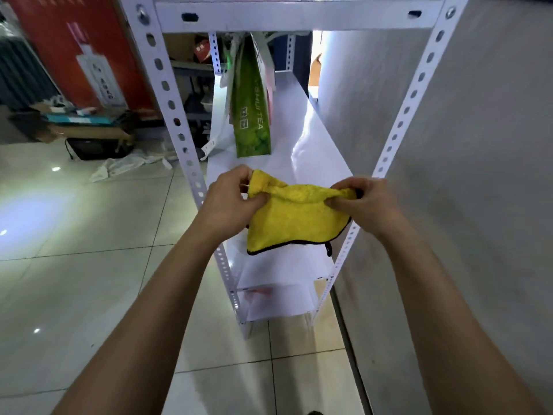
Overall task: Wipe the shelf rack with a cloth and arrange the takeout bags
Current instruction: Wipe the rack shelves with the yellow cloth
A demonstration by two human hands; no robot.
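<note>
Both hands are up in front of the white shelf rack (167, 94), and between them hangs the yellow cloth (291, 221), held clear above the shelf board (314, 139) and touching nothing below. The left hand (230, 202) pinches the cloth's upper left corner, thumb and fingers curled tight into the bunched fabric; the right hand (363, 203) grips the upper right corner the same way, fingers folded over the gathered edge. The cloth is soft and fluffy, a plush weave, rumpled along the top and falling smooth to a curved lower hem bound in black trim, with a small black loop dangling at its lower right. The rack's uprights are pale perforated metal angle, punched with oval holes, one post just left of the left hand and one just right of the right hand, so the hands work in the gap between them. The shelf board runs away long, glossy and flat, with open surface along its right side up to the grey wall (466, 175), which stands hard against the rack. Farther back on the board a green takeout bag (251, 115) stands upright, stiff and glossy, with a white bag (218, 115) just beside it on its left, its strap hanging off the board's left edge. Left of the rack lies shiny tiled floor (74, 265).
</note>
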